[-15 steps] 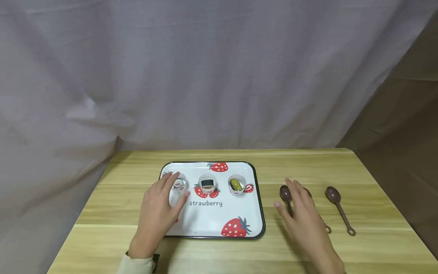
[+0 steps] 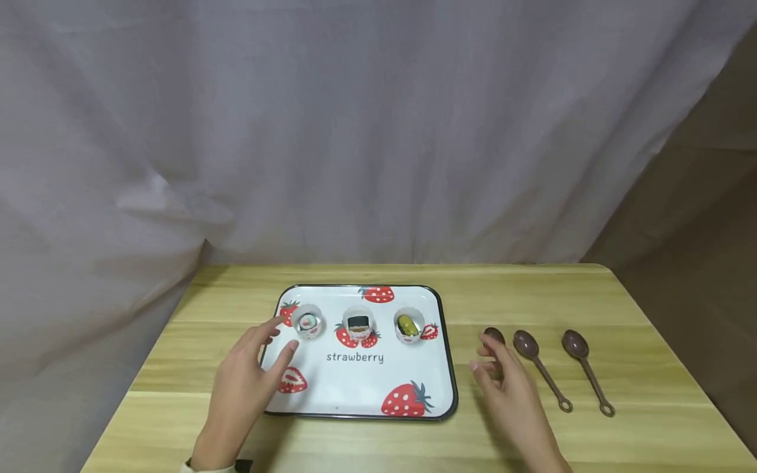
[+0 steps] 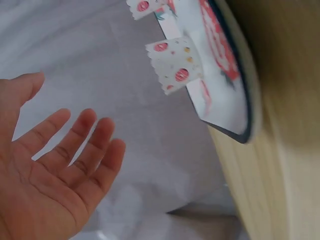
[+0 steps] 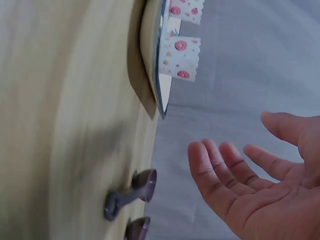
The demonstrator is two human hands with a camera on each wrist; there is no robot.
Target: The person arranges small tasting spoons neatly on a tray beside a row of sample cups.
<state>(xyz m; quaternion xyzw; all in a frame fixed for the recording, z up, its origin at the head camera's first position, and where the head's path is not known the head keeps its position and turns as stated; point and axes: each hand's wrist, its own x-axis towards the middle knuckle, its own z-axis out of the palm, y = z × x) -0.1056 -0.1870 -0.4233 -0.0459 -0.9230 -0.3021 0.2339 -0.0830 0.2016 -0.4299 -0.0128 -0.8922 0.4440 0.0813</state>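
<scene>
My left hand (image 2: 239, 387) hovers over the left edge of the white strawberry tray (image 2: 355, 387), fingers spread, holding nothing. Nearest its fingertips is a small paper cup (image 2: 316, 332) with a sushi-roll piece (image 2: 307, 321) inside. To the right, my right hand (image 2: 514, 404) hangs above the table with fingers loosely bent and nothing in them. It overlaps a dark brown spoon (image 2: 493, 334), whose handle is hidden behind the hand. Two similar spoons, a middle one (image 2: 526, 343) and a right one (image 2: 575, 343), lie farther right with handles toward me.
A middle cup (image 2: 359, 336) on the tray contains a black-topped sushi piece (image 2: 358, 322). The right cup (image 2: 409, 338) has a green, oval piece (image 2: 407, 324) in it. Grey cloth (image 2: 378, 131) hangs behind the wooden table (image 2: 508, 289).
My left hand has drawn back to the left, uncovering the left cup. The right hand has shifted slightly left and toward me, its fingers bending more, and the middle spoon now shows fully.
</scene>
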